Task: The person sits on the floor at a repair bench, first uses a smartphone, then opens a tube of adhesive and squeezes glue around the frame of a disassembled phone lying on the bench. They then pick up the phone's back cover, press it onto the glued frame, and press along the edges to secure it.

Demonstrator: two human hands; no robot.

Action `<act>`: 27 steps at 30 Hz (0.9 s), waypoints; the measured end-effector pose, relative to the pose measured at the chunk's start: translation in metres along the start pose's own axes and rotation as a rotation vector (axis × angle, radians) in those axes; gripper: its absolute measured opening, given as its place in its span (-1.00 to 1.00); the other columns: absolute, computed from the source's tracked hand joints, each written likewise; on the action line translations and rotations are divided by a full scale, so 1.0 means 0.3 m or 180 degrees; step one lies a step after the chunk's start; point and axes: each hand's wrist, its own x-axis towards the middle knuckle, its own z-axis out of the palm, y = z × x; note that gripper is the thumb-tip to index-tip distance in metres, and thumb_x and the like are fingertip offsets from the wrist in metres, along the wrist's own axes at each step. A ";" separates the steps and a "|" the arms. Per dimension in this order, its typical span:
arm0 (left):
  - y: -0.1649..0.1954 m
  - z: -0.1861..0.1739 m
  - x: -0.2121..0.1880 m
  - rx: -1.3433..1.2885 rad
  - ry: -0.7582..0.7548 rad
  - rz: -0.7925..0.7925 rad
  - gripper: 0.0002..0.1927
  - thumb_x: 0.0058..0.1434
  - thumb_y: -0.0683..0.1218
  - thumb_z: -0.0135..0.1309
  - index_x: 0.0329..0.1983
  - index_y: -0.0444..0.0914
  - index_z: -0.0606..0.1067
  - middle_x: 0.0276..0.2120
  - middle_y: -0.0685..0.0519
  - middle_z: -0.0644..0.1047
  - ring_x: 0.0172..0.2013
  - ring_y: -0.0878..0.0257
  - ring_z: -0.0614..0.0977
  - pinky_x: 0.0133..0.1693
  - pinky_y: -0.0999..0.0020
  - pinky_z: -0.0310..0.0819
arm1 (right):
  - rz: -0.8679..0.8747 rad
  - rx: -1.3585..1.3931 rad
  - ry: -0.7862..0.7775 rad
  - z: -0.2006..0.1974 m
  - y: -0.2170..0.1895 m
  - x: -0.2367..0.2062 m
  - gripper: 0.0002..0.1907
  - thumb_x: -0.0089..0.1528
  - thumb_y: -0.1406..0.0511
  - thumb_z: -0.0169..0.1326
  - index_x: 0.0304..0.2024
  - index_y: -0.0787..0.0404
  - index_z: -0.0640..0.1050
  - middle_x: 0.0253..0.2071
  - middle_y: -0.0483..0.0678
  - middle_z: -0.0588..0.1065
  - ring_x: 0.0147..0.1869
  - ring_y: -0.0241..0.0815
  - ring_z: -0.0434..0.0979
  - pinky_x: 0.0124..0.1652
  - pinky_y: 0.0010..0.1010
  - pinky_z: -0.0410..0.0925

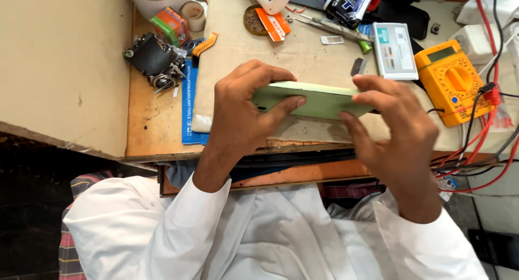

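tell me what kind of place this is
Likely a phone repair bench: both hands grip a pale green phone above a work mat, with an orange multimeter and tweezers nearby.

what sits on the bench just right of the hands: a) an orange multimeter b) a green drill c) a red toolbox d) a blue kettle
a: an orange multimeter with a round dial lies on the bench right of the right hand, which with the left hand holds a pale green phone.
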 end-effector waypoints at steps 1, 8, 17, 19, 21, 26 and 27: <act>0.000 0.002 0.001 0.0011 0.0002 -0.0027 -0.71 0.11 -0.13 0.43 -0.14 -0.27 0.60 -0.25 0.02 0.62 -0.24 0.19 0.70 -0.20 0.32 0.58 | -0.0001 -0.0055 0.0011 0.013 -0.003 -0.008 -0.63 0.13 0.49 0.35 -0.09 0.31 0.46 0.01 0.16 0.56 0.07 0.10 0.60 0.02 -0.20 0.47; 0.072 -0.016 0.025 0.0444 0.0030 0.0219 -0.71 0.10 -0.10 0.39 -0.13 -0.22 0.61 -0.10 -0.04 0.57 -0.10 0.12 0.65 -0.07 0.23 0.53 | 0.0499 0.0256 0.0068 0.039 -0.007 -0.021 -0.68 0.27 0.47 0.32 0.00 0.27 0.49 0.01 0.04 0.59 0.08 -0.09 0.64 0.05 -0.36 0.47; 0.146 0.053 0.072 0.1397 -0.0274 0.0884 -0.86 0.32 0.02 0.22 -0.22 -0.12 0.65 -0.29 0.18 0.60 -0.20 0.23 0.58 -0.01 0.12 0.33 | 0.1362 0.1279 0.0064 0.023 0.016 -0.020 -0.83 0.29 0.45 0.35 -0.09 0.30 0.64 -0.19 -0.11 0.59 -0.23 -0.49 0.43 -0.29 -0.70 0.21; 0.132 0.075 0.073 0.1391 -0.0328 0.0902 -0.88 0.33 -0.03 0.20 -0.26 -0.15 0.64 -0.31 0.18 0.61 -0.23 0.23 0.58 -0.08 0.16 0.32 | 0.1588 0.0935 0.0045 0.027 0.011 -0.013 -0.82 0.24 0.46 0.37 -0.13 0.34 0.66 -0.26 -0.06 0.58 -0.33 -0.41 0.34 -0.36 -0.62 0.14; 0.119 0.084 0.074 0.1416 -0.0350 0.0913 -0.88 0.30 -0.03 0.21 -0.30 -0.16 0.63 -0.34 0.16 0.61 -0.24 0.21 0.59 -0.11 0.16 0.31 | 0.1649 0.1100 -0.0036 0.021 0.014 0.000 -0.81 0.23 0.46 0.34 -0.11 0.36 0.66 -0.25 -0.04 0.59 -0.29 -0.38 0.39 -0.30 -0.60 0.21; 0.118 0.075 0.071 0.1354 -0.0377 0.0911 -0.86 0.30 -0.03 0.20 -0.29 -0.18 0.62 -0.33 0.13 0.62 -0.27 0.17 0.59 -0.17 0.15 0.31 | 0.2615 0.2530 -0.0181 -0.036 0.076 0.008 -0.66 0.12 0.43 0.18 -0.03 0.22 0.58 -0.22 -0.14 0.64 -0.19 -0.48 0.62 -0.18 -0.70 0.47; 0.122 0.075 0.068 0.1374 -0.0430 0.0858 -0.86 0.30 -0.03 0.20 -0.27 -0.19 0.63 -0.34 0.11 0.61 -0.28 0.16 0.59 -0.20 0.15 0.31 | 0.2455 0.2447 -0.0195 -0.041 0.089 -0.004 -0.71 0.18 0.44 0.19 -0.02 0.28 0.60 -0.21 -0.09 0.64 -0.19 -0.44 0.62 -0.18 -0.67 0.47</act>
